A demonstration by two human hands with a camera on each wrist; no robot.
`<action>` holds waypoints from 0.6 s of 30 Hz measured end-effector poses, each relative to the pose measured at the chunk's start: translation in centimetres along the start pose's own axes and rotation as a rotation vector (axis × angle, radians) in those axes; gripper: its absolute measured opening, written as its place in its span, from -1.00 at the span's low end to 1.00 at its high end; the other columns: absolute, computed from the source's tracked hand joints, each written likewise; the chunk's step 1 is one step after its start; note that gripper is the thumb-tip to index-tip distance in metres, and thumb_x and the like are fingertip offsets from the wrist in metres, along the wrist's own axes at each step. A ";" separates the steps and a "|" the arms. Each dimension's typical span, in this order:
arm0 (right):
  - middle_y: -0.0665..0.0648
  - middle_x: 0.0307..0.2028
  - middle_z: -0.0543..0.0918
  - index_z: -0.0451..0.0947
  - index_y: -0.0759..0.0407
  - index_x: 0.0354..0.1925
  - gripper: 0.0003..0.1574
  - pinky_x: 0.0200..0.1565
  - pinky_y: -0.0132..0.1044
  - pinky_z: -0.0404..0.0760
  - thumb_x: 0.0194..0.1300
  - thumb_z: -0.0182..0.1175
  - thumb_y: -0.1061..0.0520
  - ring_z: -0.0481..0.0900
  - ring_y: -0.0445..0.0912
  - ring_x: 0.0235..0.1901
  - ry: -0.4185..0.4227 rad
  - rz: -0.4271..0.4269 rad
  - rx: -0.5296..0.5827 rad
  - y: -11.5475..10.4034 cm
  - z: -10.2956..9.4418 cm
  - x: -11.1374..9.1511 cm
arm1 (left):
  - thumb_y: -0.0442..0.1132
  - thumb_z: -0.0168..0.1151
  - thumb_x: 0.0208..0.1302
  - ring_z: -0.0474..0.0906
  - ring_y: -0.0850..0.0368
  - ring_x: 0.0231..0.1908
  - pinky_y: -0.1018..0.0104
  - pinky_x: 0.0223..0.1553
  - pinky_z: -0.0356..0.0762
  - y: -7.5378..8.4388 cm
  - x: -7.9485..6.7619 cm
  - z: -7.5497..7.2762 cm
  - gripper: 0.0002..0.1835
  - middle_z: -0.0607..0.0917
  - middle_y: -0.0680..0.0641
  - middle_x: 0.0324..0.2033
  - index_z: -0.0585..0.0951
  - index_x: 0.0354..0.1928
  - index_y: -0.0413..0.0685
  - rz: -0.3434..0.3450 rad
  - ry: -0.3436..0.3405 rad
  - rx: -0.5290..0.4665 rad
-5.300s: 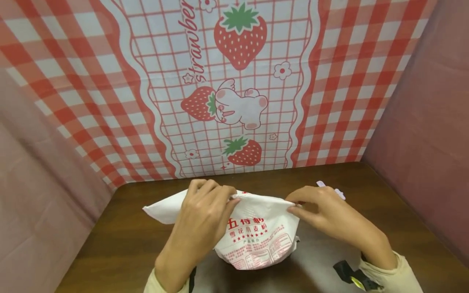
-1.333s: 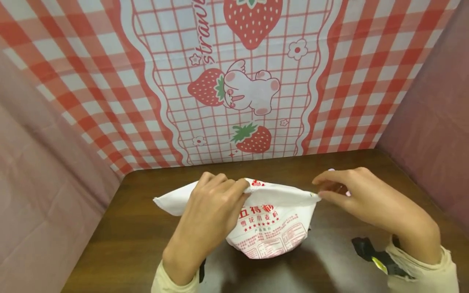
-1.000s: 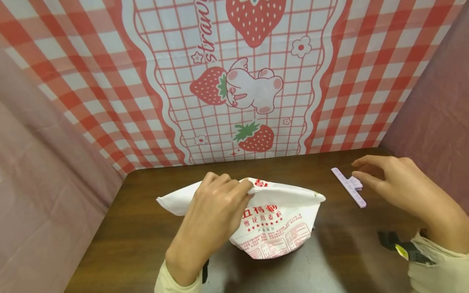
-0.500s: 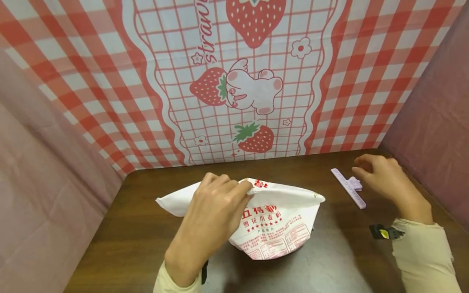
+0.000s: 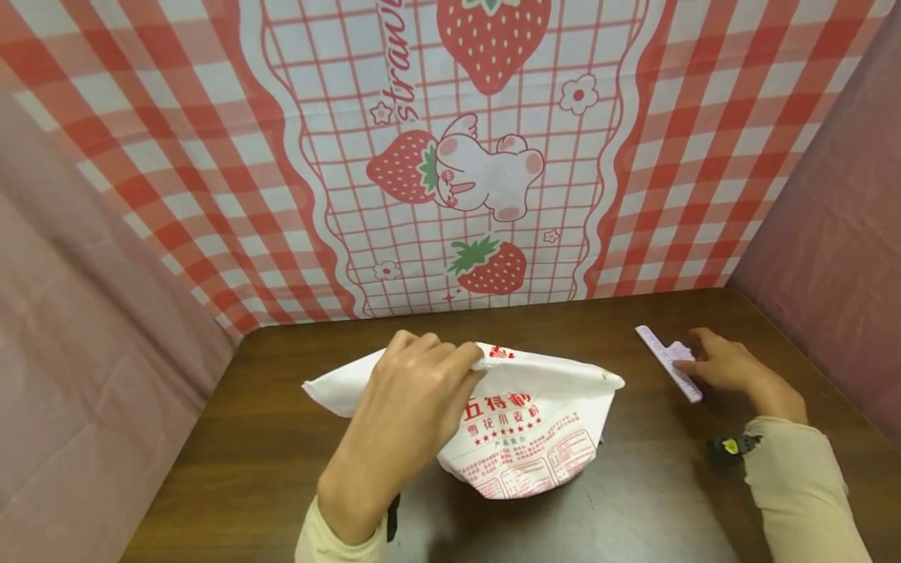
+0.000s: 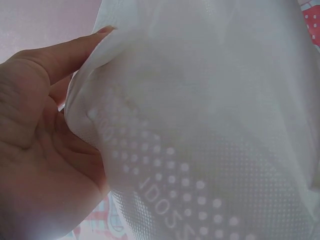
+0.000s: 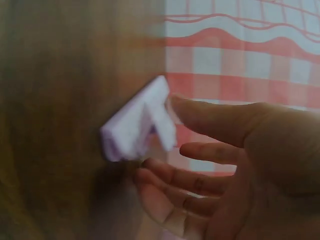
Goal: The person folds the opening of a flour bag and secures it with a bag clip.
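Note:
A white flour bag (image 5: 524, 438) with red print, its top edge folded over, stands at the middle of the table. My left hand (image 5: 401, 422) grips the folded top. In the left wrist view, the thumb of that left hand (image 6: 37, 140) lies on one side of the bag (image 6: 205, 115), and the other fingers are partly hidden behind it. A pale purple sealing clip (image 5: 662, 358) lies to the right of the bag. My right hand (image 5: 735, 371) is at its lever. In the right wrist view, the right hand's (image 7: 250, 165) thumb and loosely bent fingers surround the clip (image 7: 132, 122) without visibly pinching it.
Dark brown wooden table (image 5: 267, 438) lies under everything. A red-and-white strawberry cloth (image 5: 486, 180) hangs behind it, and pink cloths (image 5: 77, 313) hang at both sides. Dark wrist straps are on both forearms.
My right hand has let go of the bag's right corner and moved right, then down to the clip. The left hand keeps its grip on the bag.

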State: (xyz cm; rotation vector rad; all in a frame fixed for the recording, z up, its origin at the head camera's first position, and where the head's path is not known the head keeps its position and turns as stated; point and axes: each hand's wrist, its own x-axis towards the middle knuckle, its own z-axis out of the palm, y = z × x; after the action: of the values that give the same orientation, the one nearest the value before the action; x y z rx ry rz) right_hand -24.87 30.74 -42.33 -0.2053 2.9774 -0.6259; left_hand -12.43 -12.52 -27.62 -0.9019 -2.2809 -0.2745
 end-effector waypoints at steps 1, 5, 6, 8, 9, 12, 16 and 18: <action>0.50 -0.20 0.48 0.15 0.57 0.07 -0.15 -0.25 0.09 0.43 0.14 0.15 -0.09 0.46 0.31 -0.21 0.004 -0.004 -0.001 0.2 0.2 0.2 | -0.20 0.20 0.13 0.36 0.23 -0.57 0.37 -0.44 0.24 0.0 0.0 0.0 -0.96 0.59 0.13 -0.61 0.57 -0.38 0.03 -0.001 -0.001 -0.002; 0.37 -0.35 0.54 0.33 0.54 -0.07 -0.28 -0.33 0.01 0.43 0.05 0.24 -0.03 0.50 0.20 -0.32 0.059 -0.003 -0.002 0.8 0.7 0.5 | -0.20 0.20 0.13 0.36 0.22 -0.58 0.36 -0.45 0.23 -0.1 0.0 0.1 -0.96 0.59 0.13 -0.62 0.55 -0.40 0.03 -0.001 0.000 -0.003; 0.34 -0.37 0.54 0.37 0.52 -0.11 -0.33 -0.35 0.00 0.42 0.04 0.25 -0.03 0.49 0.18 -0.35 0.071 0.001 -0.002 0.8 0.8 0.5 | -0.20 0.20 0.13 0.36 0.22 -0.58 0.36 -0.45 0.23 0.0 0.0 0.1 -0.96 0.58 0.13 -0.62 0.55 -0.40 0.03 -0.001 -0.001 -0.001; 0.27 -0.43 0.53 0.41 0.47 -0.18 -0.39 -0.39 -0.06 0.39 0.01 0.26 -0.03 0.47 0.15 -0.39 0.088 0.018 -0.006 0.9 0.8 0.5 | -0.20 0.20 0.12 0.36 0.22 -0.58 0.36 -0.45 0.23 0.0 0.0 0.1 -0.96 0.58 0.13 -0.63 0.55 -0.40 0.03 -0.001 -0.001 0.005; 0.25 -0.45 0.52 0.42 0.45 -0.22 -0.42 -0.41 -0.08 0.37 0.00 0.27 -0.03 0.46 0.14 -0.41 0.093 0.024 -0.006 0.9 0.8 0.5 | -0.20 0.20 0.12 0.36 0.22 -0.59 0.36 -0.45 0.23 0.0 0.0 0.1 -0.95 0.58 0.13 -0.63 0.55 -0.41 0.03 -0.002 -0.003 0.007; 0.20 -0.49 0.49 0.41 0.41 -0.30 -0.46 -0.45 -0.15 0.33 -0.02 0.29 -0.04 0.43 0.09 -0.45 0.096 0.043 -0.008 0.9 0.8 0.6 | -0.19 0.21 0.12 0.36 0.22 -0.58 0.36 -0.45 0.23 0.0 0.0 0.1 -0.95 0.58 0.13 -0.63 0.54 -0.41 0.03 -0.006 -0.006 0.005; 0.20 -0.49 0.50 0.39 0.38 -0.32 -0.48 -0.47 -0.17 0.34 -0.03 0.29 -0.02 0.43 0.07 -0.47 0.107 0.049 -0.005 0.8 0.7 0.7 | -0.19 0.20 0.12 0.38 0.22 -0.58 0.36 -0.45 0.23 0.0 0.0 0.2 -0.95 0.59 0.13 -0.62 0.54 -0.41 0.04 -0.006 -0.006 0.013; 0.23 -0.49 0.51 0.38 0.39 -0.32 -0.49 -0.48 -0.16 0.35 -0.04 0.29 0.00 0.43 0.07 -0.47 0.118 0.048 0.000 0.7 0.7 0.7 | -0.19 0.20 0.13 0.38 0.22 -0.58 0.36 -0.45 0.24 0.1 0.1 0.2 -0.96 0.59 0.13 -0.62 0.54 -0.41 0.04 -0.005 -0.003 0.021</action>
State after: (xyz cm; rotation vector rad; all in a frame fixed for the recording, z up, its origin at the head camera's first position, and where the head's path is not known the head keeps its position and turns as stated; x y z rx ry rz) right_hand -25.59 31.03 -43.31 -0.0993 3.0844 -0.6553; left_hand -12.49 -12.36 -27.70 -0.8873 -2.2848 -0.2514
